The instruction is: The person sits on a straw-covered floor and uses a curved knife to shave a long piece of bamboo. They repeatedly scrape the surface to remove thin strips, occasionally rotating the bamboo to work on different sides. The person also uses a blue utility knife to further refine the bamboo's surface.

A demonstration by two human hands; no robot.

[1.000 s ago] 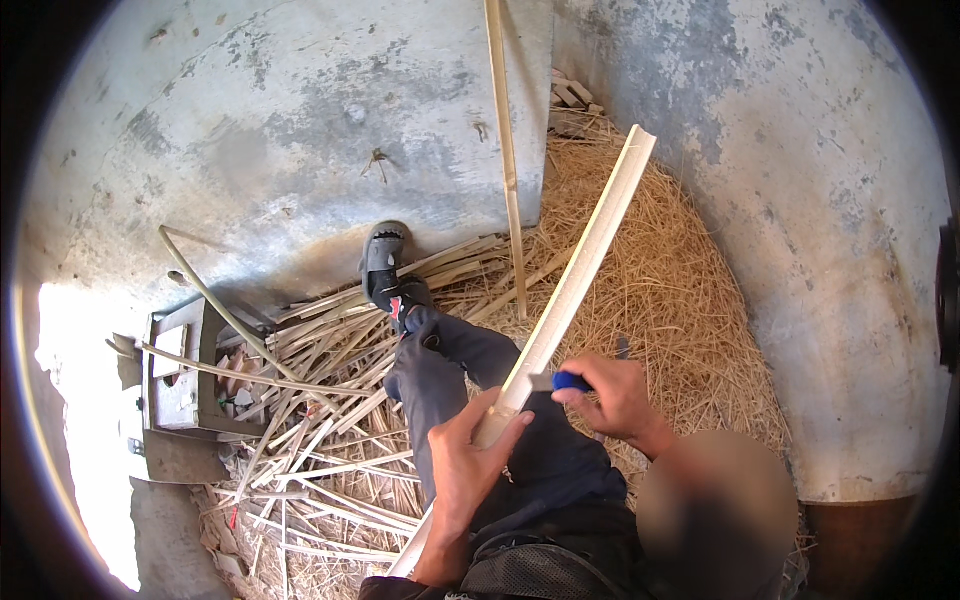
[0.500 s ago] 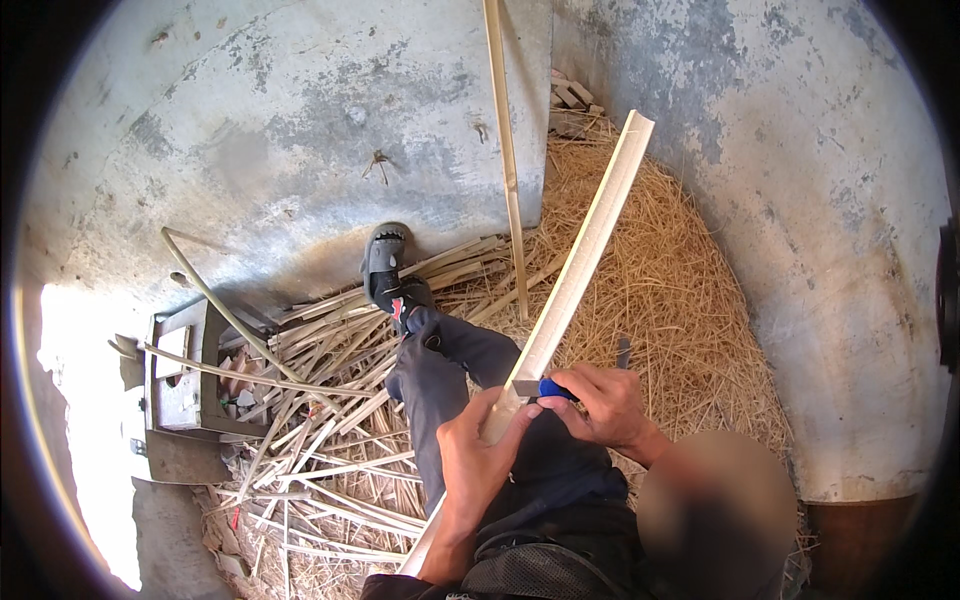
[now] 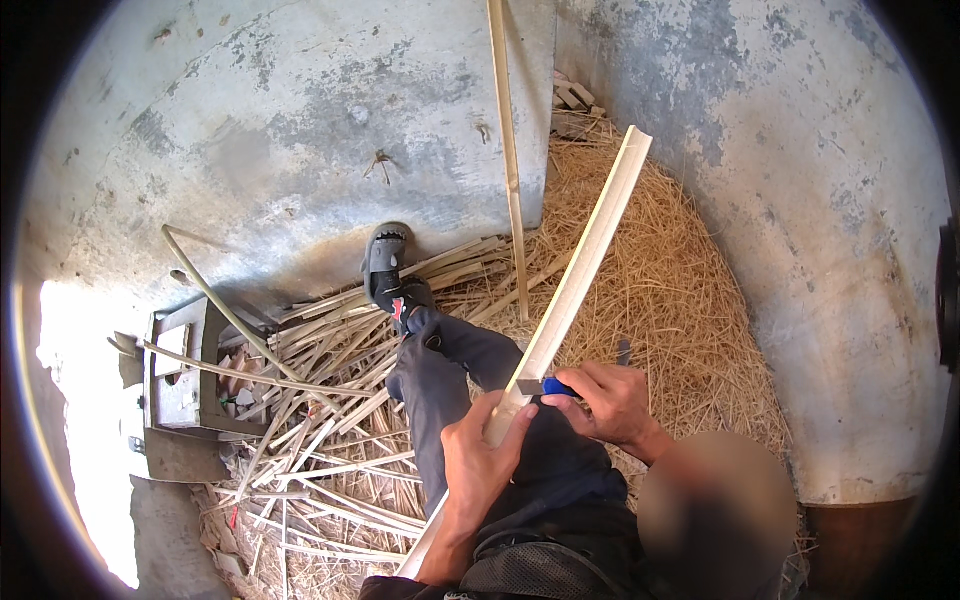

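Observation:
A long split bamboo piece, pale and hollowed like a channel, slants from my lap up to the right. My left hand is closed around its lower part, with the thumb along the near side. My right hand grips the blue handle of a knife. Its short, wide metal blade lies across the bamboo, touching it just beyond my left hand. My right thumb is close to the tip of my left thumb. The bamboo's lower end runs past my left forearm.
Many cut bamboo strips litter the floor to the left, beside a worn box. A heap of straw-like shavings spreads to the right. One upright strip leans on the stained wall. My shoe rests near that wall.
The bamboo piece has slid a little toward me, its far end now lower. My right hand and the knife have shifted slightly to the right. My left hand keeps its hold.

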